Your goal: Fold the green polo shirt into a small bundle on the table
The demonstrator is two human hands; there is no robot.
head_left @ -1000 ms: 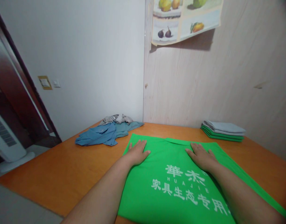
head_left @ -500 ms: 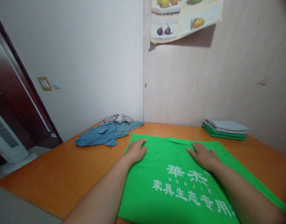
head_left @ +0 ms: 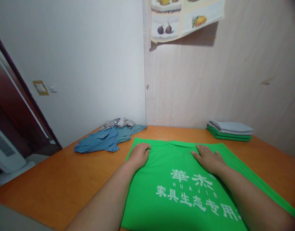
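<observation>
Pale walls (head_left: 101, 64) back an orange-brown table (head_left: 84, 183) in the head view. Spread at five o'clock lies a green cloth (head_left: 166, 173); from it, crumpled blue clothes (head_left: 99, 141) sit at ten, a folded stack (head_left: 230, 130) at one. On the cloth, the right hand (head_left: 210, 158) rests flat, gripping nothing; the left hand (head_left: 139, 156) is curled, though whether it pinches fabric I cannot tell. One-sided pulling could skew or crease the cloth. A second ago the left fingers lay spread; the right hand looks unchanged.
</observation>
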